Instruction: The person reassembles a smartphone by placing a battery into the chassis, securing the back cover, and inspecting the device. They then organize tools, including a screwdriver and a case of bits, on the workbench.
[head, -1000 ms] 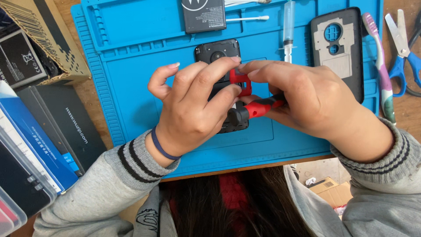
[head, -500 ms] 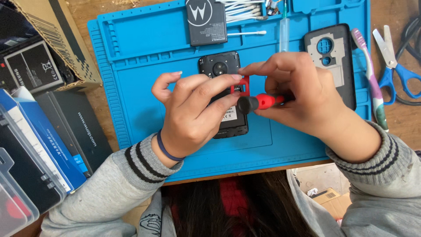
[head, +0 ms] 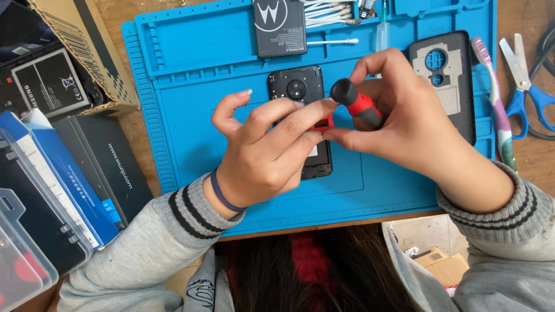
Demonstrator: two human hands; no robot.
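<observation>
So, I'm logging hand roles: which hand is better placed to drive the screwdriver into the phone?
Right hand: it already grips the red screwdriver over the opened phone. The left hand only steadies its tip.

The right hand (head: 416, 124) holds a small red and black screwdriver (head: 358, 104), tipped over a black phone (head: 300, 115) with its back off. The left hand (head: 263, 150) rests on the phone, fingers touching near the tool's tip. The phone lies on a blue mat (head: 191, 115). A battery (head: 280, 26) and cotton swabs (head: 326, 11) lie at the far side. The phone's back cover (head: 448, 75), a toothbrush (head: 494, 104) and scissors (head: 526, 81) lie to the right. Boxes (head: 58, 173) sit on the left.
</observation>
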